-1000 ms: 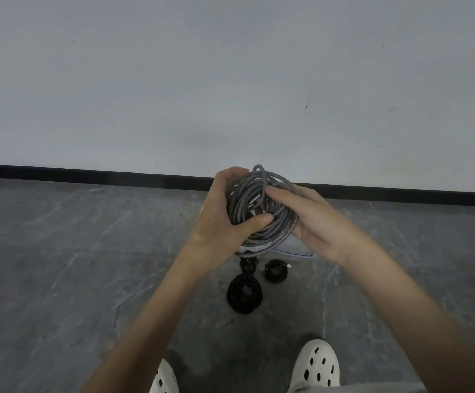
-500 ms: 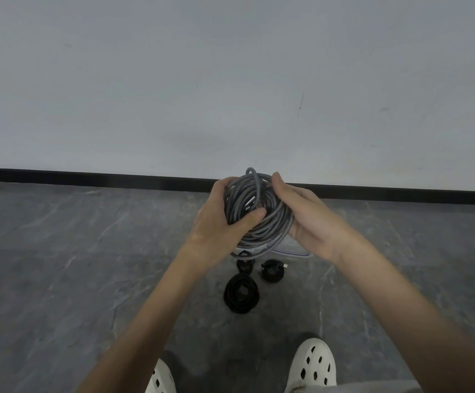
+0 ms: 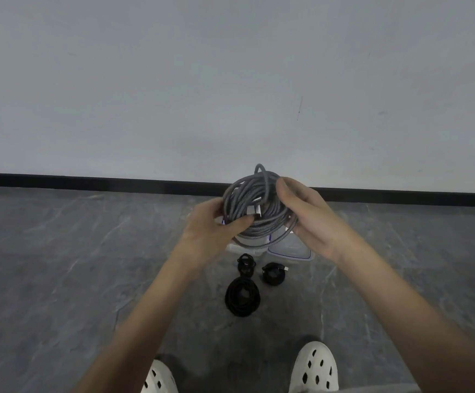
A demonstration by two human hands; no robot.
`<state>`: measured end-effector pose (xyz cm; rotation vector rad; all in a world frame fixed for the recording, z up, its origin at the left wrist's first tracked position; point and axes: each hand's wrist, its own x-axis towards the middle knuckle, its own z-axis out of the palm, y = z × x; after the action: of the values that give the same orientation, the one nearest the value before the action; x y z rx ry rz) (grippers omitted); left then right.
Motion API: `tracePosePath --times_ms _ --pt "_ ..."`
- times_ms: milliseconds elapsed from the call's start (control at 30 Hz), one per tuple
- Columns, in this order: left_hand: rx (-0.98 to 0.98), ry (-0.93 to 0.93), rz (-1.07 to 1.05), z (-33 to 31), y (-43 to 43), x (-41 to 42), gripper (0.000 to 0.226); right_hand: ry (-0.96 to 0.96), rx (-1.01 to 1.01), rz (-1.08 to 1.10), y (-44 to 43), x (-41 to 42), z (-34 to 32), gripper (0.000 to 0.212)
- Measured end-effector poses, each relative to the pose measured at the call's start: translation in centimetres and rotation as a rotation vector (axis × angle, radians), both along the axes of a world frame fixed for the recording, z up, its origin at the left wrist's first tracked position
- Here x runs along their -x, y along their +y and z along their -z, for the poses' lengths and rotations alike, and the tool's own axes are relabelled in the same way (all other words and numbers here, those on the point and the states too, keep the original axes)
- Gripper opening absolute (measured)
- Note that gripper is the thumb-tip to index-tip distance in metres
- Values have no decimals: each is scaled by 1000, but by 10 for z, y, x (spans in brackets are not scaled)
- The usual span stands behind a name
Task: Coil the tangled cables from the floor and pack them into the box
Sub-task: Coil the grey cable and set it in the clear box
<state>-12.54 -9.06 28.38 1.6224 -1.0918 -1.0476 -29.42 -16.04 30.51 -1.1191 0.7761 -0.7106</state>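
Note:
A coil of grey braided cable (image 3: 259, 219) is held up in front of me, above the floor. My left hand (image 3: 210, 231) grips its left side, thumb across the loops near a silver plug. My right hand (image 3: 307, 217) holds the right side with curled fingers. Beneath the coil, partly hidden, stands a clear plastic box (image 3: 245, 248), and its clear lid (image 3: 290, 248) with a purple seal lies beside it. Three black coiled cables lie on the floor: a large one (image 3: 242, 297), a small one (image 3: 246, 263) and another small one (image 3: 273, 275).
Grey stone-look floor (image 3: 60, 265) runs to a white wall with a black skirting board (image 3: 89, 180). My two white perforated clogs (image 3: 314, 367) stand at the bottom edge, close behind the black coils.
The grey coil and both hands have lowered slightly toward the box. My right hand slid from the coil's front to its right side, and the lid now shows more.

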Motion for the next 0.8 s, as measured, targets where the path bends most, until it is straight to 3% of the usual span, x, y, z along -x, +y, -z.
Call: tracePosePath --times_ms 133,233,333,500,667,800 --pt "165 -195 -160 -3 -2 9 23 6 -138 -65 -7 14 -2 68" --pt "340 -359 -236 -5 -3 16 30 102 -479 -144 -13 27 2 76" --pt "533 -568 -158 -6 -6 18 40 -24 -745 -147 -17 39 6 83" --pt "665 -760 122 2 -7 24 45 -44 -601 -127 -18 49 5 45" --pt "659 -751 136 9 -11 33 42 -78 -474 -82 -20 51 10 45" --pt "534 -699 50 18 -19 34 61 -142 -366 -52 -24 45 17 44"
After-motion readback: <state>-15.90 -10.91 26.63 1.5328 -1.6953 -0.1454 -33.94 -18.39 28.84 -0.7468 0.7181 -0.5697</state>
